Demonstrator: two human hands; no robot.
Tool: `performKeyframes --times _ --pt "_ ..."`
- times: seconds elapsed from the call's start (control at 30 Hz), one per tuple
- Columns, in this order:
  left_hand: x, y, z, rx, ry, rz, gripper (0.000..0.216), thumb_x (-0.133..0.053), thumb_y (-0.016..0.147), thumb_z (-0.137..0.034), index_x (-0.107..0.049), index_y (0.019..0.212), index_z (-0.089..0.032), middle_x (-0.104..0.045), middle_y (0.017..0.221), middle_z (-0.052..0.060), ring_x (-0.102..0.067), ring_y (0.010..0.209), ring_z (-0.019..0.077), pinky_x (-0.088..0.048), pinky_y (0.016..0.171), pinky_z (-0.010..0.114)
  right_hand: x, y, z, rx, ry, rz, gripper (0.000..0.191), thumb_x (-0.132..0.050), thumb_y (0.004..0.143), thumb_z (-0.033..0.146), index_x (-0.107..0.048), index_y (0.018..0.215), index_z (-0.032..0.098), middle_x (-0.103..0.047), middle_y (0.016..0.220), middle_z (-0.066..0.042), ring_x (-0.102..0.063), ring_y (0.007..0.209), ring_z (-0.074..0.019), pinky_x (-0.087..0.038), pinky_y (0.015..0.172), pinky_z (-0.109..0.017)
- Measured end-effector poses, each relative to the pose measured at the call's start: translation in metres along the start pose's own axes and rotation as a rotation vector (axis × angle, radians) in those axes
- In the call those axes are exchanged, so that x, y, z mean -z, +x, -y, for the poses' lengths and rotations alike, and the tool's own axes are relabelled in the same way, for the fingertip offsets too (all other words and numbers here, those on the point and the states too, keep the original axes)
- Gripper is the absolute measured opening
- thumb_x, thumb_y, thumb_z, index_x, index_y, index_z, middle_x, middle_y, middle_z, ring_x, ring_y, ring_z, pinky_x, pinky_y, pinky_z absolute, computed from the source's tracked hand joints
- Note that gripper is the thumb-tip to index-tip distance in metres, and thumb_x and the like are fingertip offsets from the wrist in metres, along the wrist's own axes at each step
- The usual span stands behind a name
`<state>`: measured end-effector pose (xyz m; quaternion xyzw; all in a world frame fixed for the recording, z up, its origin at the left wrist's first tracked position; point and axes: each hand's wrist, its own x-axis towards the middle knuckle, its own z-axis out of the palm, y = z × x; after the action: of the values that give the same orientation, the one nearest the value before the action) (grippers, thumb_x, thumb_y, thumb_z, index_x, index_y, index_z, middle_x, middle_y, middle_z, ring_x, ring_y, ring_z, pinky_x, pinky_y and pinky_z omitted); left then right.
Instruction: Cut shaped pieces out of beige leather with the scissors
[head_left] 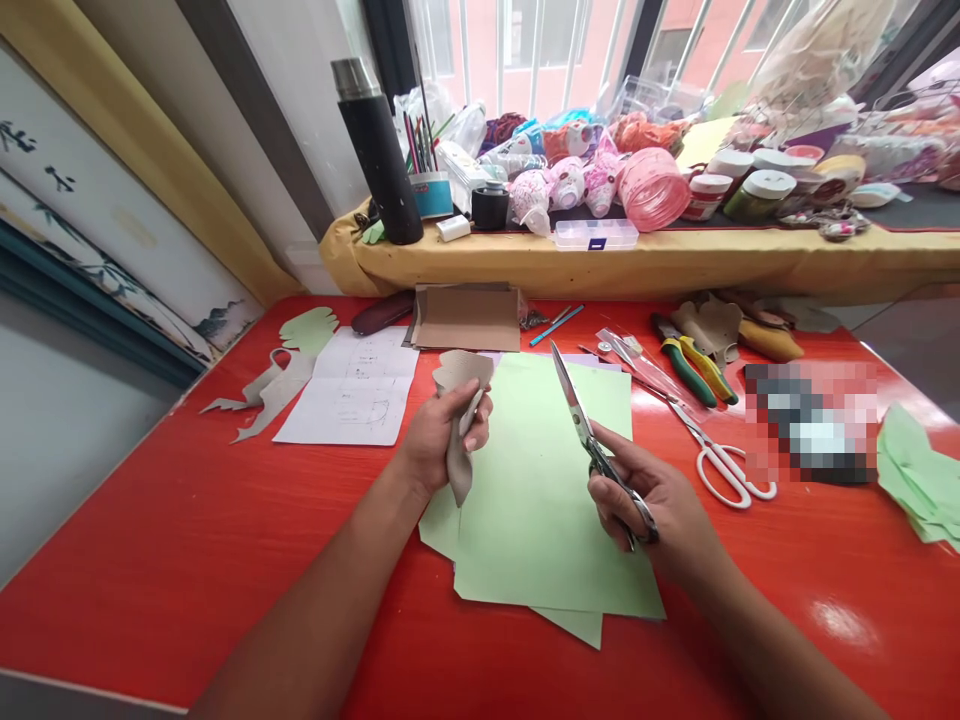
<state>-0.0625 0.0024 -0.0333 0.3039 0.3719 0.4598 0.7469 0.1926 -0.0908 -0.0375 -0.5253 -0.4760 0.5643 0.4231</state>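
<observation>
My left hand [442, 432] is closed on a beige cut-out paper piece [462, 385], held above the table with its scalloped top up. My right hand [651, 500] grips steel scissors [581, 415] by the handles, blades pointing up and away, nearly closed. Both hands hover over a stack of light green paper sheets [540, 490] lying on the red table [187, 540]. The scissors and the beige piece are apart, with a gap between them.
White-handled scissors [720, 460], green-and-yellow pliers [694, 368], a blue pencil [556, 325], a cardboard piece [465, 318], a white drawn sheet [356, 385] and paper scraps [277, 385] lie around. Green cut-outs [919, 480] sit at right. A black flask [379, 150] and craft supplies crowd the sill.
</observation>
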Motion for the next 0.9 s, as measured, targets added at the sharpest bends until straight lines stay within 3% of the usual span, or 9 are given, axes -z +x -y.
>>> performKeyframes --times 0.13,0.23,0.43,0.67,0.77,0.9 --pt "-0.01 -0.011 -0.001 0.26 0.165 0.157 0.033 -0.073 0.089 -0.043 -0.066 0.071 -0.017 -0.052 0.057 -0.001 -0.036 0.038 0.005 -0.026 0.04 0.021 -0.005 -0.004 0.004 0.063 -0.004 -0.025 0.087 -0.085 0.092 0.052 -0.055 0.165 0.015 -0.051 0.068 0.007 -0.045 0.048 -0.0133 -0.037 0.048 -0.03" --pt "-0.026 -0.021 0.002 0.372 0.232 0.231 0.028 -0.073 0.087 -0.038 -0.065 0.072 -0.015 -0.061 0.064 0.002 -0.036 0.036 0.0035 -0.023 0.037 0.022 -0.006 -0.004 0.001 0.188 -0.085 -0.035 0.087 -0.085 0.092 0.053 -0.056 0.164 0.015 -0.045 0.064 0.009 -0.043 0.05 -0.0148 -0.039 0.051 -0.031" --pt "-0.044 -0.032 0.007 0.429 0.32 0.219 0.016 -0.073 0.083 -0.029 -0.068 0.085 -0.014 -0.065 0.067 0.003 -0.037 0.036 0.0043 -0.021 0.036 0.022 0.003 -0.004 0.005 0.349 -0.223 -0.056 0.087 -0.082 0.095 0.052 -0.054 0.165 0.009 -0.041 0.063 0.009 -0.042 0.058 -0.0168 -0.04 0.058 -0.032" --pt "-0.044 -0.032 0.014 0.43 0.391 0.28 0.015 -0.066 0.083 -0.027 -0.069 0.077 -0.013 -0.067 0.069 0.006 -0.041 0.034 0.0042 -0.022 0.035 0.021 0.003 -0.007 0.008 0.415 -0.385 0.097 0.075 -0.077 0.094 0.036 -0.059 0.164 0.015 -0.041 0.066 0.008 -0.034 0.059 -0.0145 -0.034 0.055 -0.027" --pt "-0.047 -0.031 0.018 0.462 0.397 0.312 0.015 -0.064 0.08 -0.026 -0.071 0.078 -0.012 -0.069 0.071 0.008 -0.045 0.034 0.0061 -0.023 0.034 0.022 -0.002 -0.007 0.004 0.417 -0.346 0.104 0.07 -0.072 0.091 0.024 -0.062 0.161 0.018 -0.046 0.065 0.008 -0.035 0.057 -0.0132 -0.035 0.054 -0.025" --pt "-0.053 -0.032 0.024 0.468 0.416 0.329 0.015 -0.067 0.08 -0.027 -0.068 0.088 -0.015 -0.069 0.07 0.005 -0.053 0.038 0.0108 -0.031 0.035 0.023 -0.002 -0.007 0.004 0.396 -0.267 0.088 0.071 -0.064 0.093 0.024 -0.059 0.162 0.012 -0.045 0.056 0.01 -0.037 0.051 -0.0128 -0.04 0.052 -0.025"
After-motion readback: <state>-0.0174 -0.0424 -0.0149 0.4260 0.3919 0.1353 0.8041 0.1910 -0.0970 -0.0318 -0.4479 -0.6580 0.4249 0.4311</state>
